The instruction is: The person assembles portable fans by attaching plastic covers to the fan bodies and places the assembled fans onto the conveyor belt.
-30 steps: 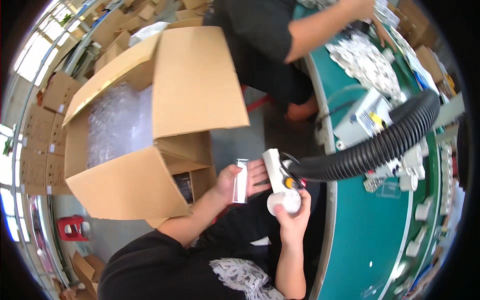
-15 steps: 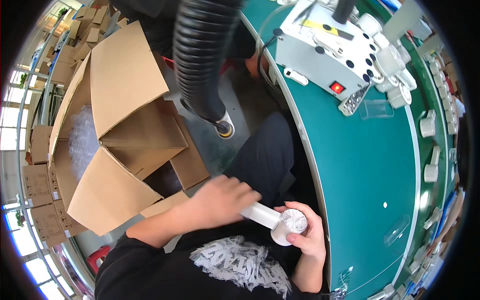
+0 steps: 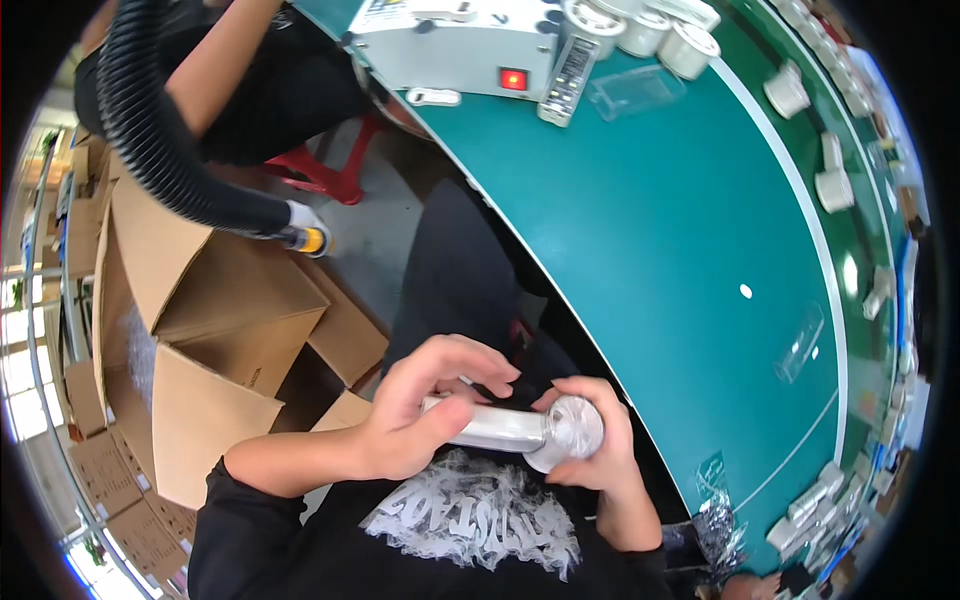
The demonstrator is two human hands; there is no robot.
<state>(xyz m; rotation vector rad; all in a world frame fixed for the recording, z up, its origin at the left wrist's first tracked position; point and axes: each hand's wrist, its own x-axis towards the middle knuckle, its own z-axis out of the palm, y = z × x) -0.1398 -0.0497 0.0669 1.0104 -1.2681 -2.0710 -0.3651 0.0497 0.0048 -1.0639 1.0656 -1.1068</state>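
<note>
In front of my chest is a white handheld device with a round head and a straight handle. Its handle looks shiny, as if under a clear cover; I cannot tell for sure. My right hand is closed around the round head, thumb below and fingers above. My left hand curls loosely about the handle's far end, with the thumb across it and the upper fingers lifted off. Part of the handle's end is hidden by that thumb.
On my left stands an open cardboard box with raised flaps. A black ribbed hose hangs over it. The green table on my right bears a grey machine, a clear plastic piece and similar white devices. A co-worker's arm is at upper left.
My view has turned, so box and hose sit farther left. My left hand has gone from a blurred sweep at the handle to a loose curl round its end. The handle looks shinier.
</note>
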